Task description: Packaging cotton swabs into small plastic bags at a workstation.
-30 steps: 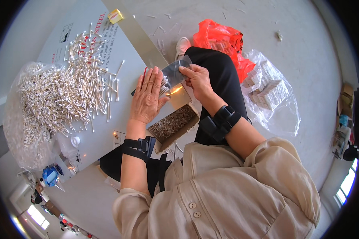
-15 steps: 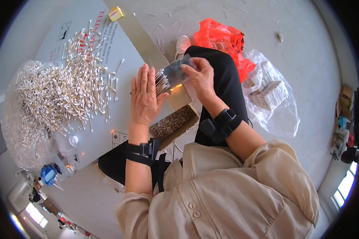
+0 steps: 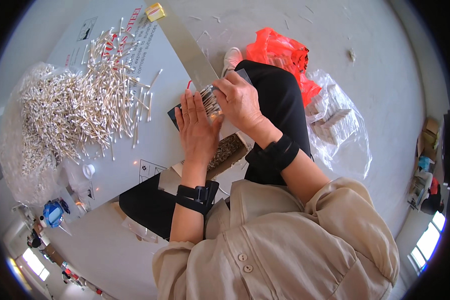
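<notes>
A small bundle of cotton swabs (image 3: 209, 101) lies between my two hands at the table's right edge. My left hand (image 3: 195, 131) rests along its left side, fingers stretched out and held flat. On the other side my right hand (image 3: 241, 102) is closed, its fingers curled at the bundle. A clear plastic sheet or bag (image 3: 244, 76) sticks out beyond the right hand's knuckles. The grip itself is partly hidden by the right hand. Past my left fingertips shows the corner of a dark flat piece (image 3: 173, 114). Below my hands is an open cardboard box (image 3: 244, 145) holding many small pieces.
A large heap of loose cotton swabs (image 3: 70, 110) spills from a clear bag (image 3: 10, 145) on the grey table (image 3: 157, 132). A yellow packet (image 3: 155, 12) sits at its far edge. A red plastic bag (image 3: 272, 45) and a clear bag of white packs (image 3: 337, 120) lie right of my leg.
My right hand has moved left and down over the bundle, from holding out the clear plastic to curled against the swabs. My left hand has shifted slightly right and nearer.
</notes>
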`<state>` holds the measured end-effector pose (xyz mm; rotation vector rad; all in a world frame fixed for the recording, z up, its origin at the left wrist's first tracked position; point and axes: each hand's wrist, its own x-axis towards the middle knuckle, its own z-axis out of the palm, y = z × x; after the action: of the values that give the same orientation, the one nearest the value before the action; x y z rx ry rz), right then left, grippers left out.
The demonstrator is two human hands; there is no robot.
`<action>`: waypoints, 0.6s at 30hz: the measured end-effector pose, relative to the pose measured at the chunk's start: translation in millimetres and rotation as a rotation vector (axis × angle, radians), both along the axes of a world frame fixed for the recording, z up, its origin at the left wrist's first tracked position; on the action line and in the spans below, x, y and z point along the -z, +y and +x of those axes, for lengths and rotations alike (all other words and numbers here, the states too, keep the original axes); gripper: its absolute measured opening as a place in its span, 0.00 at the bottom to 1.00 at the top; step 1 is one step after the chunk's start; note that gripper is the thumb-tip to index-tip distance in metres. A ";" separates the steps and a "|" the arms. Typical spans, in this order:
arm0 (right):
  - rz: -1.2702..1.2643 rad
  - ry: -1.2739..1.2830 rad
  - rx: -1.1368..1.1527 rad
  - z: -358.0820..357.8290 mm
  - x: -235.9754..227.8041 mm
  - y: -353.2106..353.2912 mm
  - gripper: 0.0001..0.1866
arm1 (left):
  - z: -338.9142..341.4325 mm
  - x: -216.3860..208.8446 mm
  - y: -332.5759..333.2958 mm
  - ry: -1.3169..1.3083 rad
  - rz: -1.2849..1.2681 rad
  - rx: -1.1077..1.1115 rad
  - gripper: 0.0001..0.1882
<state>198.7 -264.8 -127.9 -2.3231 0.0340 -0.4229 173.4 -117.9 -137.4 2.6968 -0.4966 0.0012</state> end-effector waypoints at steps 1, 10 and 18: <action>-0.053 -0.002 -0.023 3.2 0.1 -1.8 0.06 | 0.1 1.3 -1.4 -0.016 0.011 0.006 0.40; 0.107 -0.056 -0.093 8.6 10.0 9.2 0.02 | 0.2 -0.5 -2.1 -0.010 0.040 -0.001 0.40; -0.256 0.292 -0.128 8.5 -10.0 8.6 0.07 | -1.0 2.1 -2.9 -0.032 0.029 -0.025 0.42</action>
<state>207.2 -256.2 -117.9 -2.6041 -0.0289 -0.0214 172.4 -120.8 -139.5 2.7354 -0.4755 0.0449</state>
